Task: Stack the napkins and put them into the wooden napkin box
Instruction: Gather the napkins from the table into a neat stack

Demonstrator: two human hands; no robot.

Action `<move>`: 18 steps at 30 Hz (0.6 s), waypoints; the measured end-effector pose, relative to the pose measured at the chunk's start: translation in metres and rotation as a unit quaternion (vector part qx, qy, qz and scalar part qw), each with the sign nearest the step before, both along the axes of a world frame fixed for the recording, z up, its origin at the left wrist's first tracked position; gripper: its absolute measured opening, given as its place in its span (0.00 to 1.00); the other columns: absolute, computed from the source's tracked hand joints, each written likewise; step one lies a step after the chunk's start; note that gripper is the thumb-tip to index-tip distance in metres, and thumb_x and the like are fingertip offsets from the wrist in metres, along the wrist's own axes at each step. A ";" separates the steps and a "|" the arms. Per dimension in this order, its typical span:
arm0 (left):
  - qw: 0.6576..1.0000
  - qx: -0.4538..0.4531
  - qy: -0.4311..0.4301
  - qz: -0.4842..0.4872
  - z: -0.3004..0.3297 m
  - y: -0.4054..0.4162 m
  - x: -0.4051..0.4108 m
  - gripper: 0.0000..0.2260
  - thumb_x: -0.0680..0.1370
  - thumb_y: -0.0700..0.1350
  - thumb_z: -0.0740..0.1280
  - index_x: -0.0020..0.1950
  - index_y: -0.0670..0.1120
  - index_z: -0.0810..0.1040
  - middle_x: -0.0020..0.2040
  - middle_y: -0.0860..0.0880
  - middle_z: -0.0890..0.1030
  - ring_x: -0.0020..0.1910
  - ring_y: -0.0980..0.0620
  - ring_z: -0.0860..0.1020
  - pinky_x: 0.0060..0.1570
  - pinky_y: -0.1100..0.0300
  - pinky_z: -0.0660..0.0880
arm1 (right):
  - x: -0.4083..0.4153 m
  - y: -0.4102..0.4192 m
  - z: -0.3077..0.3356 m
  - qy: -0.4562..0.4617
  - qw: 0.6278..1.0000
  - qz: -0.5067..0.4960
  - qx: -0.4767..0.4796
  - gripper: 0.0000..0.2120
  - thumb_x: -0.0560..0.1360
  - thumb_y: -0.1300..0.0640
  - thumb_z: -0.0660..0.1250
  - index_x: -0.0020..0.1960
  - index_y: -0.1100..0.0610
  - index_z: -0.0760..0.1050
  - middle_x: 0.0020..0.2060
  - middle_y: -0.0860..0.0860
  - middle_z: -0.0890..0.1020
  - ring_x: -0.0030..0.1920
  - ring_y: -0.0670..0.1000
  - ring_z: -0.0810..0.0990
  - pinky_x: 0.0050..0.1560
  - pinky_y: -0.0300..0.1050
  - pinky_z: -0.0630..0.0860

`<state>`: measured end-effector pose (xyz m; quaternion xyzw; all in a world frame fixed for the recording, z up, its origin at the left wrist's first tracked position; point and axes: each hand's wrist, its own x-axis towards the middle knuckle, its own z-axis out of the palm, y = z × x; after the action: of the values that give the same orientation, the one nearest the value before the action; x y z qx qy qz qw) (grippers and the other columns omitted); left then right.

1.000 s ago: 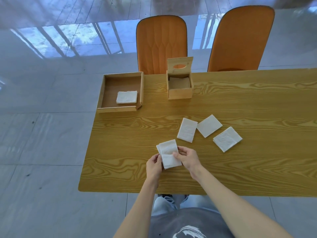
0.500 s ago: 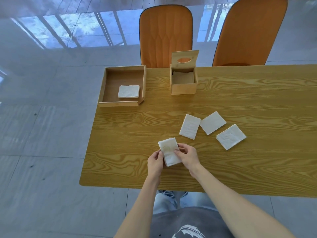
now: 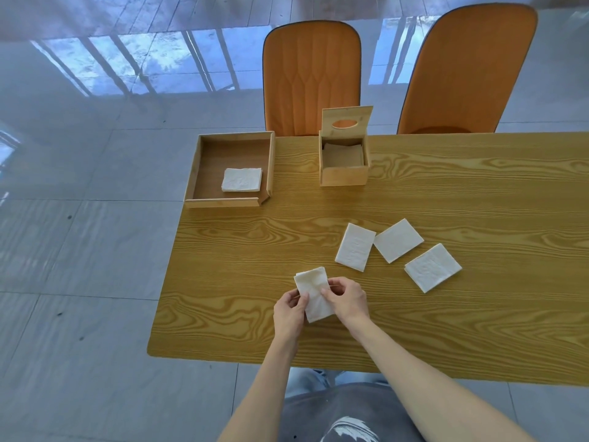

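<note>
Both hands hold a small stack of white napkins (image 3: 313, 293) just above the table's near left part. My left hand (image 3: 289, 311) pinches its left edge and my right hand (image 3: 347, 297) pinches its right edge. Three more white napkins lie flat to the right: one (image 3: 355, 247), one (image 3: 398, 240) and one (image 3: 432, 267). The wooden napkin box (image 3: 343, 176) stands at the far side with its lid (image 3: 346, 124) raised; napkins show inside it. One further napkin (image 3: 242, 179) lies in a wooden tray (image 3: 195, 173) at the far left corner.
The wooden table (image 3: 478, 193) ends close on my left, where the tray overhangs its corner. Two orange chairs (image 3: 311, 78) (image 3: 465, 71) stand behind the far edge. Glossy grey floor tiles (image 3: 79, 250) surround the table.
The stack has been squared up between my hands: the offset napkin edges seen a second ago now lie almost flush. The other napkins, box and tray have not moved; only the camera shifted.
</note>
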<state>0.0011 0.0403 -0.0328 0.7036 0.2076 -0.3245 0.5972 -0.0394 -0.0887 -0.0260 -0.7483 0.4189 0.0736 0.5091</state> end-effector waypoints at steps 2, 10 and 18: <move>1.000 0.005 0.004 -0.002 0.000 -0.001 0.002 0.09 0.77 0.43 0.71 0.57 0.44 0.79 0.51 0.43 0.86 0.50 0.45 0.85 0.52 0.47 0.82 | 0.000 -0.002 0.000 0.005 1.000 -0.002 -0.004 0.09 0.73 0.55 0.73 0.53 0.55 0.81 0.48 0.49 0.85 0.50 0.50 0.83 0.51 0.45 0.79; 1.000 0.025 0.009 -0.008 -0.001 -0.007 0.006 0.13 0.77 0.42 0.72 0.60 0.41 0.79 0.52 0.42 0.85 0.50 0.44 0.84 0.38 0.59 0.79 | 0.005 -0.002 0.004 0.054 0.994 0.027 -0.089 0.11 0.73 0.47 0.71 0.53 0.51 0.80 0.48 0.48 0.85 0.51 0.51 0.81 0.46 0.45 0.77; 1.000 0.025 -0.011 0.000 0.001 -0.016 0.020 0.09 0.77 0.43 0.71 0.56 0.45 0.78 0.53 0.43 0.84 0.53 0.45 0.83 0.56 0.46 0.80 | 0.021 -0.034 0.024 0.085 0.975 -0.155 -0.134 0.11 0.76 0.47 0.68 0.54 0.52 0.79 0.50 0.50 0.83 0.49 0.52 0.79 0.47 0.47 0.76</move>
<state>0.0214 0.0243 -0.0317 0.7219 0.2097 -0.3112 0.5814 -0.0184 -0.1223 -0.0017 -0.7268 0.5771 0.0001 0.3724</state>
